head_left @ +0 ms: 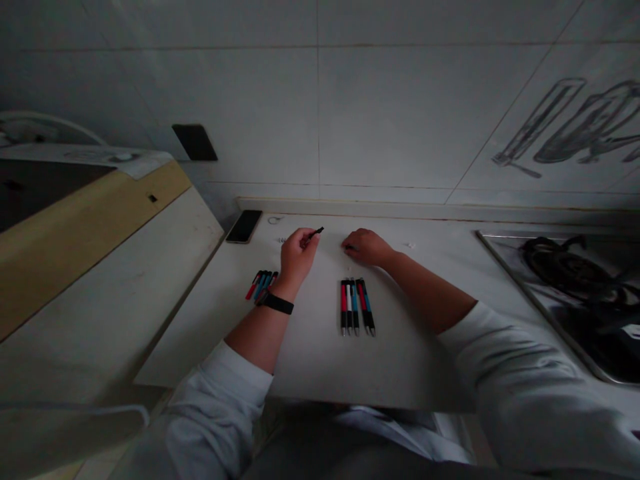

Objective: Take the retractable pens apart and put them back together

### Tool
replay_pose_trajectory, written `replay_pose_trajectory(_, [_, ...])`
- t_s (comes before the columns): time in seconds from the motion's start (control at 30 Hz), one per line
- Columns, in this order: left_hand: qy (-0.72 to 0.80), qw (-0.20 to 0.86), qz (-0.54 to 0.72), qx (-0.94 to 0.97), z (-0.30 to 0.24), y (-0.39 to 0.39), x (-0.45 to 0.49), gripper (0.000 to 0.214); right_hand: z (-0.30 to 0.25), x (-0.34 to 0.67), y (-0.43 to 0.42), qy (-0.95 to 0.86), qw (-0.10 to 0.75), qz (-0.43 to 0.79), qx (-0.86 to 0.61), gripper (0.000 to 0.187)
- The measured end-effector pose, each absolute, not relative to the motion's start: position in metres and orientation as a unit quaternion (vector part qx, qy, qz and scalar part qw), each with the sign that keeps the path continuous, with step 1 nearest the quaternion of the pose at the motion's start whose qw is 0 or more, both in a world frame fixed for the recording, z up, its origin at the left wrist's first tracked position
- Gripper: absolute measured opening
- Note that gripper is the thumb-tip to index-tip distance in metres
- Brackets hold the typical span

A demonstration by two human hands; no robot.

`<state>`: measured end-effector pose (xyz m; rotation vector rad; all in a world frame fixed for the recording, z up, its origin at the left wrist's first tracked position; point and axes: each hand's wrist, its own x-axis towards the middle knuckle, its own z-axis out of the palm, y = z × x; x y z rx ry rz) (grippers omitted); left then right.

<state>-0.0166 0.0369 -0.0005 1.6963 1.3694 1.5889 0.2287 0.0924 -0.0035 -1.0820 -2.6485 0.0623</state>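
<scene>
My left hand [299,252] is raised a little over the counter, its fingers pinching a small black pen part [316,233] that sticks out to the right. Across from it, my right hand [367,247] rests low near the counter with curled fingers; something small and dark shows at its fingertips, too small to name. Below the right hand lies a row of several pens [356,307] with red, white and blue barrels, black grips and silver tips. Several shorter red, blue and black pen parts [261,285] lie beside my left wrist, partly hidden by it.
A smartphone [244,227] lies at the counter's back left, near a thin ring-shaped item [275,219]. Small pale bits [410,245] sit right of my right hand. A gas stove [580,287] borders the right side, a white cabinet-like box [100,267] the left, a tiled wall [390,113] the back.
</scene>
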Motion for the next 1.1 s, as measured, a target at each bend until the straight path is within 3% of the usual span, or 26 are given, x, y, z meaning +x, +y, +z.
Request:
replay_pose_trajectory(0.43, [0.484, 0.223, 0.571, 0.625, -0.003, 0.037, -0.016, 0.016, -0.006, 0.235, 0.093, -0.912, 0.136, 0.014, -0.386, 0.023])
replay_pose_trajectory(0.63, [0.487, 0.223, 0.566, 0.626, -0.003, 0.037, -0.016, 0.018, 0.0, 0.241, 0.083, -0.903, 0.195, 0.026, -0.383, 0.025])
replay_pose_trajectory(0.73, [0.488, 0.222, 0.57, 0.623, -0.004, 0.038, -0.016, 0.019, 0.006, 0.243, 0.068, -0.891, 0.213, 0.062, -0.396, 0.028])
replay_pose_trajectory(0.87, [0.488, 0.229, 0.564, 0.626, -0.007, 0.039, -0.015, 0.02, 0.01, 0.24, 0.044, -0.888, 0.174, 0.138, -0.403, 0.032])
replay_pose_trajectory(0.97, [0.486, 0.233, 0.559, 0.63, -0.007, 0.038, -0.015, 0.019, 0.005, 0.233, 0.033, -0.886, 0.155, 0.159, -0.408, 0.025])
replay_pose_trajectory(1.1, [0.487, 0.229, 0.549, 0.639, -0.005, 0.034, -0.014, 0.02, 0.0, 0.23, 0.029, -0.88, 0.194, 0.153, -0.405, 0.014])
